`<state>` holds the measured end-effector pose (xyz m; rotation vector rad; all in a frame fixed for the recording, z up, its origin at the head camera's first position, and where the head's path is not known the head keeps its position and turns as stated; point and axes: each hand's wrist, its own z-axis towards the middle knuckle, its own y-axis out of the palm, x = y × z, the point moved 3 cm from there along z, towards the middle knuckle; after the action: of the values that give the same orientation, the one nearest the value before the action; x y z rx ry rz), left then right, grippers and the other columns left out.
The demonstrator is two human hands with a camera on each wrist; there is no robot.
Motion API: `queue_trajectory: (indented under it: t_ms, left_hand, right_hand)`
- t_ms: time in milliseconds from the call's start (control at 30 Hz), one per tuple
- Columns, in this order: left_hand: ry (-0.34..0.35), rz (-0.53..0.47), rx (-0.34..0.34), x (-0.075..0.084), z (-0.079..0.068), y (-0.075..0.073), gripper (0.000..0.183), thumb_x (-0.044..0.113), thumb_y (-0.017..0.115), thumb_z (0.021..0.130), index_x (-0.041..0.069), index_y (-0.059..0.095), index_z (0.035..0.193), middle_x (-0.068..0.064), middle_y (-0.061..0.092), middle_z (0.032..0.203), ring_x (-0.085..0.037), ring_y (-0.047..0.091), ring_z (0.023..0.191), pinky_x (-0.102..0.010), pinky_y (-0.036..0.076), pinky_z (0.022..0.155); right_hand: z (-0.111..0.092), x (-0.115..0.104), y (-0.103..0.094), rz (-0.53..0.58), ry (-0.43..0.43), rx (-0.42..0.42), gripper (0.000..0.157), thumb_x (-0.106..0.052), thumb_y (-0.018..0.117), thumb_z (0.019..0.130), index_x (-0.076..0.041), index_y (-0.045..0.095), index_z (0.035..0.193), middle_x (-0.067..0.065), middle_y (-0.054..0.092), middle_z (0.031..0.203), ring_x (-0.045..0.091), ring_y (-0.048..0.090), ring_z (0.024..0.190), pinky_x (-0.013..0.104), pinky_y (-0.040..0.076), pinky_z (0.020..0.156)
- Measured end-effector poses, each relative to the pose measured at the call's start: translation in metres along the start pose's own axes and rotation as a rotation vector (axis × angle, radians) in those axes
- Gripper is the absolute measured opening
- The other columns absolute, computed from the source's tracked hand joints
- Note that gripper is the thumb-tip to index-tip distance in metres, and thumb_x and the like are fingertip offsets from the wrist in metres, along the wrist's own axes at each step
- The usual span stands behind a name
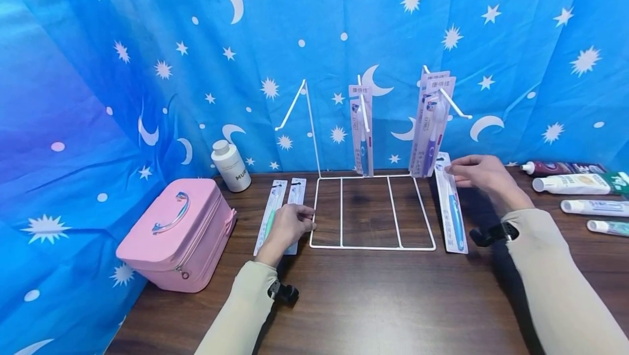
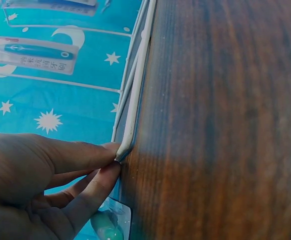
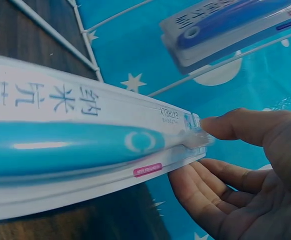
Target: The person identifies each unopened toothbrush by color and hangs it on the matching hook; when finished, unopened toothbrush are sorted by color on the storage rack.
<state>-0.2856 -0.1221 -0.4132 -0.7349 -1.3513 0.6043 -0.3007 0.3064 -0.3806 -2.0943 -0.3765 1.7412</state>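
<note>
My left hand (image 1: 291,225) pinches the white wire of the display rack (image 1: 373,247) at the left side of its base. In the left wrist view, thumb and finger meet on the bent wire corner (image 2: 125,148). Right of the rack, my right hand (image 1: 484,176) grips the upper end of a packaged blue toothbrush (image 1: 456,218) between thumb and fingers; the pack leans with its top raised. One blue toothbrush pack (image 1: 361,131) hangs on the middle hook, and purple toothbrush packs (image 1: 432,125) hang on the right one. The left hook (image 1: 291,105) carries nothing.
Two toothbrush packs (image 1: 270,216) lie by my left hand, one partly covered by it. Further left stand a white bottle (image 1: 232,168) and a pink case (image 1: 172,229). Several toothpaste tubes (image 1: 570,184) lie at the right. A blue starry curtain (image 1: 295,16) hangs behind.
</note>
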Motion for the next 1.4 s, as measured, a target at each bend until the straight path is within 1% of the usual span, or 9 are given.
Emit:
queue_trajectory:
  t_ms: [167, 233, 467, 633, 700, 800, 933, 1167, 1400]
  left_hand:
    - [-0.002, -0.005, -0.004, 0.001, 0.0, -0.002, 0.023, 0.007, 0.079, 0.078, 0.009, 0.075, 0.101, 0.003, 0.067, 0.077, -0.01, 0.06, 0.069, -0.027, 0.046, 0.064]
    - [0.001, -0.011, -0.009, 0.0, -0.001, -0.002, 0.024, 0.007, 0.079, 0.079, 0.009, 0.075, 0.102, 0.003, 0.067, 0.077, -0.01, 0.06, 0.069, -0.027, 0.046, 0.063]
    - [0.009, -0.01, -0.004, 0.0, 0.0, -0.003, 0.025, 0.008, 0.079, 0.079, 0.01, 0.075, 0.103, 0.005, 0.067, 0.075, -0.01, 0.059, 0.068, -0.027, 0.046, 0.061]
    - [0.013, -0.01, -0.003, -0.001, 0.0, -0.001, 0.025, 0.007, 0.079, 0.078, 0.01, 0.075, 0.103, 0.005, 0.066, 0.075, -0.01, 0.059, 0.068, -0.027, 0.045, 0.06]
    - [0.011, -0.012, -0.01, -0.002, -0.001, 0.0, 0.025, 0.007, 0.079, 0.079, 0.01, 0.075, 0.103, 0.005, 0.066, 0.074, -0.01, 0.059, 0.068, -0.027, 0.045, 0.06]
    - [0.004, -0.018, -0.017, -0.002, -0.002, 0.002, 0.025, 0.007, 0.079, 0.079, 0.01, 0.075, 0.104, 0.004, 0.066, 0.074, -0.01, 0.059, 0.067, -0.026, 0.045, 0.06]
    - [0.007, -0.03, -0.021, -0.002, -0.003, 0.003, 0.025, 0.006, 0.078, 0.079, 0.008, 0.074, 0.104, 0.004, 0.066, 0.075, -0.01, 0.059, 0.068, -0.026, 0.046, 0.06]
    - [0.005, -0.035, -0.022, -0.002, -0.004, 0.003, 0.025, 0.005, 0.077, 0.08, 0.008, 0.074, 0.104, 0.004, 0.065, 0.075, -0.011, 0.059, 0.069, -0.026, 0.047, 0.06]
    - [0.011, -0.038, -0.012, -0.002, -0.003, 0.0, 0.025, 0.006, 0.078, 0.079, 0.008, 0.074, 0.104, 0.003, 0.065, 0.076, -0.011, 0.059, 0.069, -0.026, 0.047, 0.06]
  right_hand:
    - [-0.007, -0.009, -0.005, 0.025, -0.035, 0.068, 0.07, -0.044, 0.068, 0.088, 0.003, 0.047, 0.136, 0.021, 0.056, 0.125, 0.015, 0.067, 0.089, 0.037, 0.053, 0.082]
    - [-0.009, -0.013, -0.007, -0.001, -0.049, 0.096, 0.071, -0.047, 0.067, 0.087, 0.001, 0.048, 0.136, 0.022, 0.056, 0.125, 0.022, 0.067, 0.093, 0.039, 0.052, 0.083]
    - [-0.021, -0.031, -0.02, -0.165, -0.214, 0.165, 0.072, -0.053, 0.06, 0.09, 0.004, 0.05, 0.132, 0.027, 0.057, 0.121, 0.036, 0.063, 0.102, 0.017, 0.048, 0.066]
    - [-0.034, -0.042, -0.028, -0.203, -0.239, 0.23, 0.076, -0.058, 0.059, 0.088, 0.003, 0.051, 0.134, 0.025, 0.057, 0.121, 0.033, 0.062, 0.101, 0.022, 0.045, 0.071]
    - [-0.039, -0.047, -0.032, -0.17, -0.257, 0.26, 0.074, -0.055, 0.062, 0.087, 0.002, 0.052, 0.133, 0.018, 0.062, 0.115, 0.021, 0.066, 0.091, 0.021, 0.045, 0.071]
    - [-0.048, -0.054, -0.037, -0.057, -0.296, 0.297, 0.067, -0.047, 0.068, 0.086, 0.001, 0.054, 0.13, -0.004, 0.067, 0.098, 0.003, 0.066, 0.075, 0.014, 0.046, 0.066]
    - [-0.062, -0.064, -0.042, 0.03, -0.329, 0.331, 0.061, -0.041, 0.071, 0.086, -0.003, 0.055, 0.131, -0.026, 0.061, 0.085, -0.006, 0.064, 0.071, 0.01, 0.044, 0.065]
    - [-0.088, -0.086, -0.044, 0.146, -0.419, 0.407, 0.051, -0.026, 0.075, 0.085, -0.008, 0.059, 0.131, -0.016, 0.065, 0.095, -0.004, 0.063, 0.08, 0.008, 0.045, 0.068]
    - [-0.116, -0.114, -0.046, 0.161, -0.522, 0.482, 0.046, -0.017, 0.074, 0.086, -0.013, 0.061, 0.13, -0.004, 0.063, 0.106, 0.005, 0.061, 0.091, 0.009, 0.044, 0.078]
